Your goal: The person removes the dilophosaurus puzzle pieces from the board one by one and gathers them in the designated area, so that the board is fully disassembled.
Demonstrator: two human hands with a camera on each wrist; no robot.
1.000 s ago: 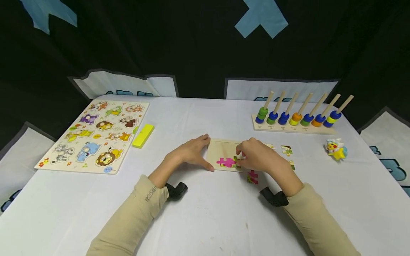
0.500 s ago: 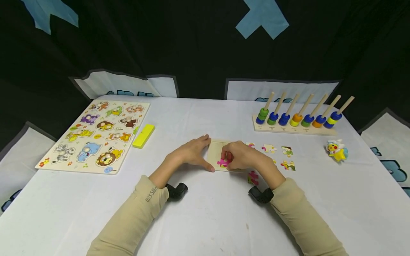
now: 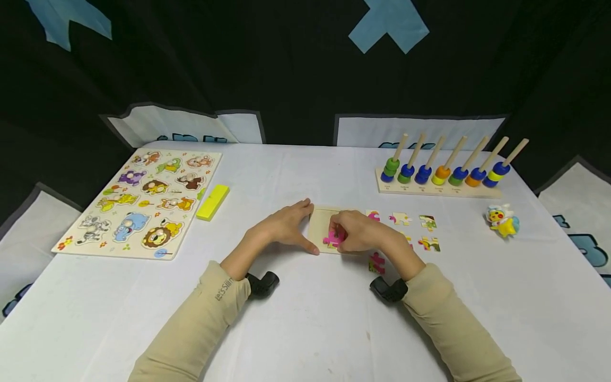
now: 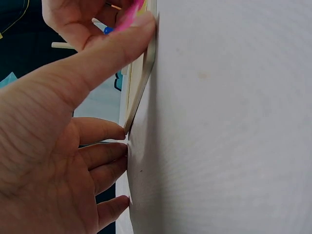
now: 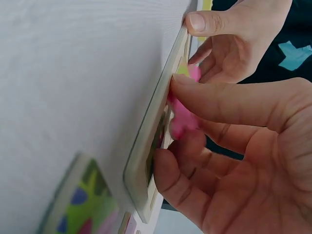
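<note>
A shallow wooden puzzle tray lies in front of the person. At its left side the left hand rests with spread, mostly straight fingers, the thumb at the near edge and the other fingertips by the left edge. Over the tray, the right hand pinches a pink jigsaw piece between thumb and curled fingers. That piece stands tilted up from the tray in the right wrist view. Beside it a dark green piece sits inside the tray, mostly covered by the right hand in the head view.
Several loose jigsaw pieces lie right of the tray, and one pink-and-green piece lies near its front corner. Farther back stands a peg bead counter. A small yellow figurine, a yellow block and an animal puzzle board surround the area.
The right hand has moved left across the tray, from the dark green piece to the pink piece, uncovering loose pieces at the right. The left hand has stayed at the tray's left side.
</note>
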